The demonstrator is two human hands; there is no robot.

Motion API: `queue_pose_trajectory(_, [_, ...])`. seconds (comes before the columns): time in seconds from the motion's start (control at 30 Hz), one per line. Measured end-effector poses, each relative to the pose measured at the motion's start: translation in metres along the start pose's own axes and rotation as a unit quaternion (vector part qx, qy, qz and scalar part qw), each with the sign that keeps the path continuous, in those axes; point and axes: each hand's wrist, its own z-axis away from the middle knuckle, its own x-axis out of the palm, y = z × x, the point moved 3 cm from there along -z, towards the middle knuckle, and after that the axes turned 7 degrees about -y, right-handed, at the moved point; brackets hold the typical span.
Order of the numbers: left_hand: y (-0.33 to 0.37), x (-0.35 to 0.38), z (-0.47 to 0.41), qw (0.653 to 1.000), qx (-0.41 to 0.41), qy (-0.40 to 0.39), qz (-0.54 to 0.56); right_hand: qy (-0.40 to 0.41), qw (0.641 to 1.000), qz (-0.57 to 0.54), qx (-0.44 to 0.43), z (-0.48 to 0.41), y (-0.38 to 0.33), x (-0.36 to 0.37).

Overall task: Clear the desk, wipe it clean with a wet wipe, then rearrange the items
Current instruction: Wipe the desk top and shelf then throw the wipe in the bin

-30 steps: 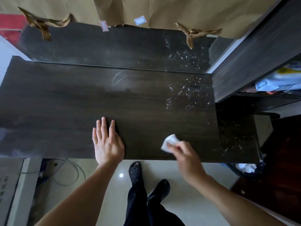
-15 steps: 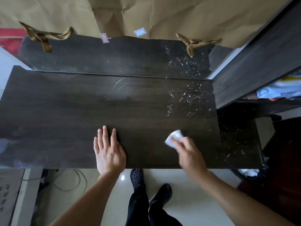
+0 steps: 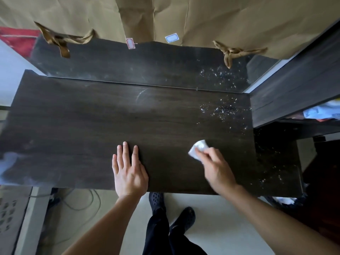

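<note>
A dark wood-grain desk fills the middle of the view, with nothing standing on it. My left hand lies flat on the desk near its front edge, fingers straight and together. My right hand holds a crumpled white wet wipe against the desk surface, right of centre. White specks and droplets are scattered over the desk's far right part and on the dark back panel behind it.
Brown paper with two tied ribbons and small labels hangs over the back panel. A dark shelf unit with bundled items stands at the right. Cables lie on the floor under the desk; my feet in black clogs stand below.
My right hand has slid the wipe away from the front edge, farther onto the desk and to the right. My left hand stays flat in the same spot.
</note>
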Motion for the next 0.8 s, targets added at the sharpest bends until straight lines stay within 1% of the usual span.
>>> queue_pose_trajectory(0.1, [-0.001, 0.001, -0.001, 1.0, 0.001, 0.001, -0.004, 0.031, 0.992, 0.018, 0.125, -0.041, 0.041, -0.018])
queue_pose_trajectory(0.17, [-0.001, 0.002, -0.001, 1.0, 0.001, 0.001, -0.006, 0.043, 0.981, 0.024, 0.19, -0.077, 0.042, -0.023])
queue_pose_trajectory(0.2, [-0.001, 0.002, 0.0, 1.0, 0.001, 0.0, -0.006, 0.046, 0.977, 0.025, 0.206, -0.092, 0.035, -0.021])
queue_pose_trajectory(0.23, [-0.001, 0.002, 0.0, 1.0, 0.001, -0.001, -0.006, 0.047, 0.977, 0.022, 0.205, -0.103, 0.024, -0.018])
queue_pose_trajectory(0.27, [0.0, 0.002, -0.001, 1.0, -0.001, -0.004, -0.006, 0.044, 0.982, 0.015, 0.184, -0.108, 0.008, -0.014])
queue_pose_trajectory(0.33, [0.001, 0.0, -0.002, 1.0, -0.004, -0.009, -0.005, 0.021, 0.994, -0.014, 0.106, -0.097, -0.024, -0.001])
queue_pose_trajectory(0.4, [0.001, 0.0, -0.001, 1.0, -0.007, -0.013, -0.005, -0.015, 0.998, -0.038, 0.038, -0.066, -0.047, 0.009])
queue_pose_trajectory(0.47, [0.003, -0.002, -0.002, 1.0, -0.011, -0.015, -0.011, -0.043, 0.998, -0.045, 0.01, -0.03, -0.05, 0.01])
queue_pose_trajectory(0.53, [0.006, -0.004, -0.011, 1.0, -0.012, -0.02, -0.013, -0.048, 0.998, -0.035, 0.011, -0.003, -0.036, 0.003])
queue_pose_trajectory(0.57, [0.008, -0.005, -0.019, 1.0, -0.014, -0.024, -0.007, -0.039, 0.999, -0.026, 0.026, 0.002, -0.023, -0.004])
queue_pose_trajectory(0.63, [0.013, -0.005, -0.036, 0.999, -0.019, -0.032, 0.007, -0.006, 0.996, -0.004, 0.091, -0.008, 0.008, -0.018])
queue_pose_trajectory(0.73, [0.018, 0.0, -0.048, 0.999, -0.016, -0.041, -0.001, 0.041, 0.978, 0.029, 0.203, -0.058, 0.047, -0.028])
queue_pose_trajectory(0.8, [0.018, 0.004, -0.049, 0.999, -0.018, -0.038, -0.012, 0.061, 0.962, 0.028, 0.264, -0.103, 0.056, -0.032])
